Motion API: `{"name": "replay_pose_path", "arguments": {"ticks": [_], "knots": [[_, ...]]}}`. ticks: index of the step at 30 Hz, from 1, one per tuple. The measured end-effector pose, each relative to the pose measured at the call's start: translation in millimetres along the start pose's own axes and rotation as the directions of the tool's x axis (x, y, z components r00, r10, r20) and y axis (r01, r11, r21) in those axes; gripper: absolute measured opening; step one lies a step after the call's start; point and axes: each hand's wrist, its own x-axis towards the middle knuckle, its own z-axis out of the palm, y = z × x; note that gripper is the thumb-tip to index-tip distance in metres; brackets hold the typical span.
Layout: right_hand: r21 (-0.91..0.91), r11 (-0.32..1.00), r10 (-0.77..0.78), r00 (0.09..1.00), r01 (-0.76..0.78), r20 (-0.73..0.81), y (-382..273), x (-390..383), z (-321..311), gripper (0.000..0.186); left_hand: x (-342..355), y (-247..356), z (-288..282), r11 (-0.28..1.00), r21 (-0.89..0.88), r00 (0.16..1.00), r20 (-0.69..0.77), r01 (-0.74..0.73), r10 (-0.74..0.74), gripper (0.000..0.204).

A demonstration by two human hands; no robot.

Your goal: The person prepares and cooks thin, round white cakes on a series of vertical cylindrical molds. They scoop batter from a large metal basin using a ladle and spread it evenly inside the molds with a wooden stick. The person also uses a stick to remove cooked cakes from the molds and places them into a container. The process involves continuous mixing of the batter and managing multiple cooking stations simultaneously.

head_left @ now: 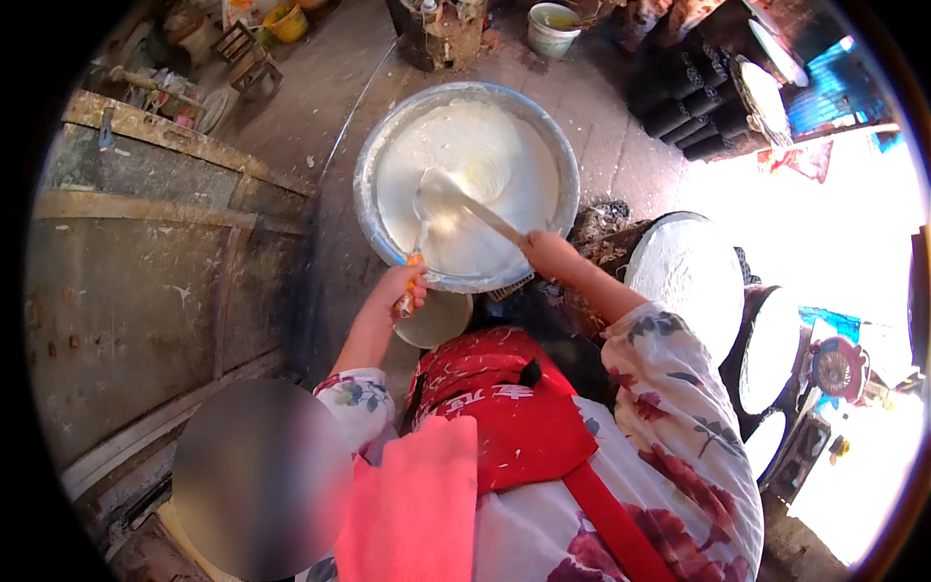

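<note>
Two hands work over a wide round metal basin [366, 184] of white batter [485, 165] on the brown floor. The right hand [549, 254], arm stretched forward, is closed on the handle of a flat batter-coated ladle [448, 194] whose blade lies in the batter. The left hand [400, 291], at the basin's near rim, grips a small orange-handled tool [411, 287]. A small round pale bowl [434, 322] sits just below it.

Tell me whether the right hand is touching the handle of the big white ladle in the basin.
Touching. In the head view the right hand is closed around the end of the ladle handle, whose scoop sits in the white batter.
</note>
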Motion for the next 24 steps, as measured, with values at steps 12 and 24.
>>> {"name": "replay_pose_path", "arguments": {"ticks": [12,24], "knots": [[-0.502,0.864,-0.128,0.944,-0.045,-0.306,33,40,-157,0.021,-36,97,-1,0.488,0.873,0.766,-0.308,-0.009,0.565,0.031],[-0.181,0.968,-0.14,0.971,0.176,0.195,47,51,-15,0.031,17,9,7,0.992,0.061,0.989,-0.099,0.114,-0.108,0.016]]}}
